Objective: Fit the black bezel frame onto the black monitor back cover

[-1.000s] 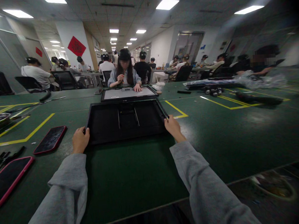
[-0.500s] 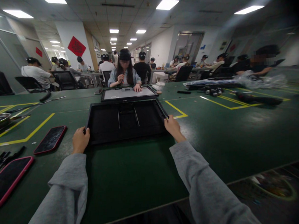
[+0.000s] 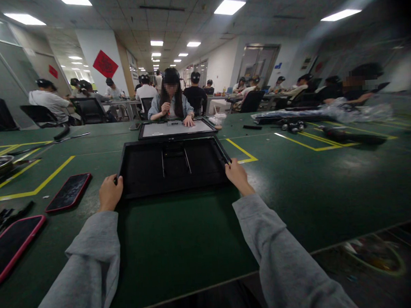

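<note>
The work in hand is the handling of a wide black panel point(image 3: 173, 167), a shallow shell with a raised rim and a small bracket at its middle. It lies on the green desk point(image 3: 183, 239) straight ahead of the person, well out from the near edge.

The left hand point(image 3: 110, 192) is curled over the panel's near left corner, its fingers wrapped onto the rim. The right hand point(image 3: 237, 176) grasps the near right corner, with its fingertips laid along the right rim. Both arms, in grey sleeves point(image 3: 93, 258), are stretched out to reach it.

I judge the step to be a two-handed hold at the near corners, with the grip taken and the panel not yet raised. It seems to rest flat, though from this low angle I cannot be sure the near edge is not just off the desk.

Any next move calls for both hands to act evenly, since so wide and thin a piece would skew if one corner led. Forward there is little room. The far edge lies just beside a white panel point(image 3: 176, 128), on which a person point(image 3: 171, 102) seated opposite rests a hand. Toward the near edge the desk is bare. To the left, two phones point(image 3: 68, 192) in red cases lie near a yellow tape line point(image 3: 36, 187), so a sideways swing would need care.
</note>
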The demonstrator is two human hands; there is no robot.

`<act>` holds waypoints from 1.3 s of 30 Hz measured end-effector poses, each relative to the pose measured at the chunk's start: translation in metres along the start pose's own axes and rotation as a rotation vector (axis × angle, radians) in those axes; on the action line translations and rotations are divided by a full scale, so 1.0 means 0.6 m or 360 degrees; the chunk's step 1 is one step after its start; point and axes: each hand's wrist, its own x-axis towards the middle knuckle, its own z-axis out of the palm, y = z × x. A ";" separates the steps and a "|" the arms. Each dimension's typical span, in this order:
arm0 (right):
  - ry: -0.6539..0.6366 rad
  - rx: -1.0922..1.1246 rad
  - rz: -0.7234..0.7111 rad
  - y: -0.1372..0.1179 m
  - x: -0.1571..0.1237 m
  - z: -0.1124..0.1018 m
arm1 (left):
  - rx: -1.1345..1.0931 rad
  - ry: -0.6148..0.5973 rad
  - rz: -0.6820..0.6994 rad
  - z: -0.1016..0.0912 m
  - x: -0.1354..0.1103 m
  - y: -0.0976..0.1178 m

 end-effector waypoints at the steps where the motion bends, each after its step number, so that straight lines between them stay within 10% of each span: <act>1: 0.0008 -0.0001 -0.0004 0.000 0.000 0.001 | 0.0000 -0.0006 -0.0004 0.000 0.000 0.000; 39: -0.0019 0.0000 0.0002 -0.002 -0.003 -0.005 | 0.0012 -0.0093 -0.0102 -0.006 -0.001 0.007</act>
